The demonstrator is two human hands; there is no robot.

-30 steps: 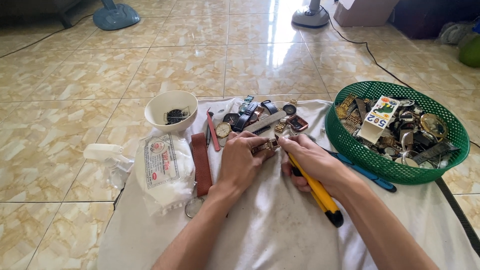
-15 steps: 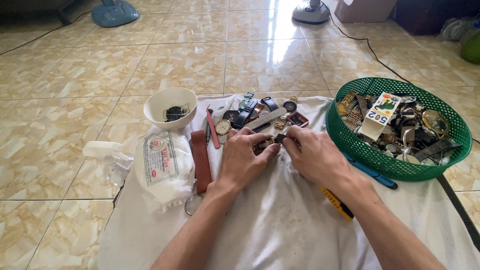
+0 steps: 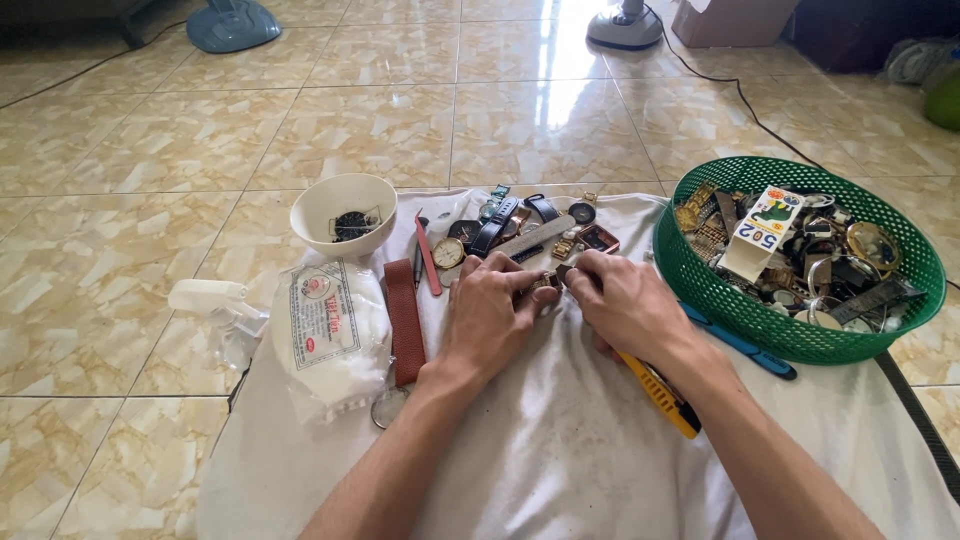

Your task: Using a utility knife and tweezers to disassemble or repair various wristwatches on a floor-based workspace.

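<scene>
White cloth [image 3: 560,460] covers the tiled floor [image 3: 130,300] and carries everything. At far left on it lies a plastic bag of cotton [image 3: 328,335], with a white bowl [image 3: 343,212] of small dark parts beyond it and a brown leather strap [image 3: 404,320] just to its right. Next comes the left hand [image 3: 490,318], fingers curled and pinching one end of a small metal watch piece [image 3: 553,283]. The right hand [image 3: 625,305] pinches the other end, so the piece sits between both hands, near the scattered watches [image 3: 520,225]. A second ago the yellow utility knife [image 3: 662,395] lay under the right palm with the wrist angled out; now the wrist has drawn in and the knife lies half hidden beneath the forearm, both hands closed tighter on the piece. At right stands the green basket [image 3: 700,285] of watch scrap.
</scene>
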